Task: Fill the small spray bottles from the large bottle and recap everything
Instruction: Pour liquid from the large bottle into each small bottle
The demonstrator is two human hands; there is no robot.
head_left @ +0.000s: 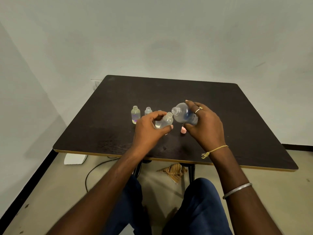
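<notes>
- In the head view, we see a dark brown rectangular desk point(228, 119) filling the middle of the frame, against a pale wall.
- The right hand point(205, 126), just right of frame centre, is wrapped around a large clear plastic bottle point(182, 113), uncapped and tipped so its open mouth points left and slightly down.
- The left hand point(149, 128) is closed on a small clear plastic spray bottle point(166, 121), uncapped and leaning right, with its neck just beside the large bottle's mouth.
- Whether liquid is passing between them we cannot tell.
- Left of the hands, two more small clear uncapped bottles stand upright on the desk: a taller one point(135, 114) with some liquid inside, and a shorter one point(148, 111) just to its right.
- A small pink cap point(183, 130) rests on the desk below the large bottle.
- On the floor in the lower centre lies a striped brown cloth point(175, 171).
</notes>
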